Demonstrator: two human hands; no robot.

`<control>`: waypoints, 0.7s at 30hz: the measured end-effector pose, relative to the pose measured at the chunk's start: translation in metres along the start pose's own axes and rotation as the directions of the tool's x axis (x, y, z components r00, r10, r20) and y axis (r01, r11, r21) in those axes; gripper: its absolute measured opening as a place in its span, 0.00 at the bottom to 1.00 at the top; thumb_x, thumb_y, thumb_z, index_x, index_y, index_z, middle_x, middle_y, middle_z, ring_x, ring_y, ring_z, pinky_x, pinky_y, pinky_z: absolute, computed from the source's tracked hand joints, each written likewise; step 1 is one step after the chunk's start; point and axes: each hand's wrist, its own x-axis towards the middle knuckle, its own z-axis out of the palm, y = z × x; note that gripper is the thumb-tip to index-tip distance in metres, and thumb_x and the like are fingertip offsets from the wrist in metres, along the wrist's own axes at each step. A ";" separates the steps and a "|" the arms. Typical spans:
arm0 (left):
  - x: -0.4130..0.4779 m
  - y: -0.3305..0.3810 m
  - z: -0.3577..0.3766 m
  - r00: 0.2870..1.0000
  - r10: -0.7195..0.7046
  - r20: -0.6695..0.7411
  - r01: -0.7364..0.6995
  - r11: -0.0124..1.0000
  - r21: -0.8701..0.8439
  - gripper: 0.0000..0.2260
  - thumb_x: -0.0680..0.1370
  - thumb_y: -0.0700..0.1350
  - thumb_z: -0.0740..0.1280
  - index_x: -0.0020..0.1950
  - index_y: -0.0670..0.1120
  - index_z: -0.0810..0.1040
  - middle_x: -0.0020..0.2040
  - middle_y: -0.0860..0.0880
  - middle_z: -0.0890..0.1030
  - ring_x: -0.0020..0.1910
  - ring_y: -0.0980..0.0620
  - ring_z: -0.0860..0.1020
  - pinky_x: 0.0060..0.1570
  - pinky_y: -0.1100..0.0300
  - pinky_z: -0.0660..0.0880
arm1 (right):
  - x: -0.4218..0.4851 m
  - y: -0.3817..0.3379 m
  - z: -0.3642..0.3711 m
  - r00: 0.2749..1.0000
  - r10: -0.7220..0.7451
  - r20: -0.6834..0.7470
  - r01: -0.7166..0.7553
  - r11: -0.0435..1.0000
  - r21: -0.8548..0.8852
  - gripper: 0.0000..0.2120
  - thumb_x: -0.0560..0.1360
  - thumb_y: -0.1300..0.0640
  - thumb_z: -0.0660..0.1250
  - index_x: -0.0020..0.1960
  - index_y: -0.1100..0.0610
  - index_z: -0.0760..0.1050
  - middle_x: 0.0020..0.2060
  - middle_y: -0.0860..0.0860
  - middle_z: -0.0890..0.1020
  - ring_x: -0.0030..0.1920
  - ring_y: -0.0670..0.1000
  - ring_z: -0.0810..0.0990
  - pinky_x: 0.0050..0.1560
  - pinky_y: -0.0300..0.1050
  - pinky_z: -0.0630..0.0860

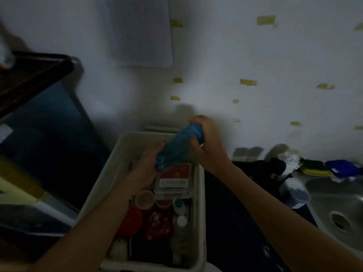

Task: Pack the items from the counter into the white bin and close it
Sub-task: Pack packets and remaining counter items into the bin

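Over the far end of the white rectangular plastic bin (200, 193), both hands hold a rolled blue fabric bundle (176, 148) tilted, its high end far and right. The right hand (206, 146) has its fingers curled tight round the upper end, while the left hand (149, 163) holds the lower end with fingers pressed together along its left side; its thumb I cannot make out. In the bin below lie a red-labelled flat box (174, 175), paper cups (145, 199) and a white-capped bottle (181, 220), and to the right a steel sink (324, 193) with a yellow-green sponge (314, 167) at its far edge.
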 end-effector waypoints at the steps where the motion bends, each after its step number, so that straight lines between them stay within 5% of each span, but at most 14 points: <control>1: -0.004 -0.002 -0.014 1.000 -0.014 -0.024 0.015 0.999 0.044 0.12 0.82 0.49 0.62 0.61 0.43 0.75 0.52 0.46 0.79 0.51 0.47 0.78 0.53 0.53 0.78 | -0.003 0.000 0.009 0.997 0.016 0.072 -0.017 1.000 0.002 0.18 0.78 0.58 0.63 0.66 0.59 0.68 0.60 0.54 0.71 0.60 0.54 0.72 0.59 0.56 0.74; 6: -0.022 -0.013 -0.075 0.980 0.067 -0.186 0.000 0.942 0.337 0.07 0.80 0.51 0.65 0.51 0.52 0.81 0.53 0.48 0.82 0.53 0.46 0.80 0.55 0.50 0.77 | -0.021 -0.003 0.046 0.913 0.160 0.374 -0.136 0.987 -0.091 0.23 0.77 0.46 0.67 0.68 0.50 0.67 0.60 0.46 0.69 0.57 0.44 0.69 0.53 0.29 0.68; 9: -0.034 -0.022 -0.106 0.978 0.047 -0.201 0.047 0.896 0.442 0.10 0.80 0.50 0.66 0.54 0.47 0.82 0.54 0.45 0.82 0.54 0.45 0.80 0.56 0.50 0.76 | -0.037 -0.013 0.071 0.791 0.273 0.548 -0.231 0.962 -0.145 0.27 0.75 0.43 0.69 0.69 0.50 0.67 0.60 0.48 0.70 0.55 0.46 0.72 0.52 0.36 0.70; 12: -0.044 -0.036 -0.132 0.982 0.047 -0.182 0.069 0.810 0.582 0.12 0.80 0.51 0.65 0.54 0.44 0.82 0.52 0.46 0.82 0.49 0.50 0.79 0.44 0.59 0.75 | -0.056 -0.020 0.095 0.668 0.319 0.672 -0.278 0.945 -0.172 0.29 0.73 0.44 0.72 0.69 0.52 0.68 0.62 0.49 0.73 0.59 0.49 0.75 0.56 0.44 0.76; 15: -0.048 -0.046 -0.150 0.997 0.061 -0.050 -0.001 0.650 0.760 0.10 0.80 0.49 0.65 0.53 0.45 0.82 0.49 0.50 0.81 0.45 0.58 0.78 0.39 0.68 0.71 | -0.075 -0.023 0.111 0.594 0.332 0.733 -0.289 0.938 -0.191 0.27 0.72 0.49 0.74 0.68 0.54 0.71 0.58 0.49 0.77 0.53 0.45 0.76 0.52 0.38 0.76; 18: -0.045 -0.057 -0.159 0.995 0.078 0.065 -0.096 0.519 0.850 0.10 0.80 0.49 0.65 0.52 0.44 0.83 0.49 0.49 0.83 0.47 0.55 0.80 0.44 0.63 0.76 | -0.094 -0.022 0.120 0.543 0.347 0.764 -0.322 0.927 -0.192 0.27 0.72 0.51 0.74 0.68 0.52 0.70 0.55 0.43 0.76 0.49 0.39 0.74 0.43 0.27 0.72; 21: -0.041 -0.068 -0.166 0.994 0.011 0.107 -0.102 0.389 0.915 0.13 0.79 0.55 0.63 0.52 0.48 0.81 0.50 0.49 0.82 0.47 0.52 0.80 0.48 0.52 0.79 | -0.110 -0.021 0.131 0.514 0.359 0.779 -0.356 0.916 -0.187 0.24 0.73 0.51 0.74 0.66 0.46 0.70 0.55 0.40 0.75 0.49 0.34 0.73 0.47 0.26 0.72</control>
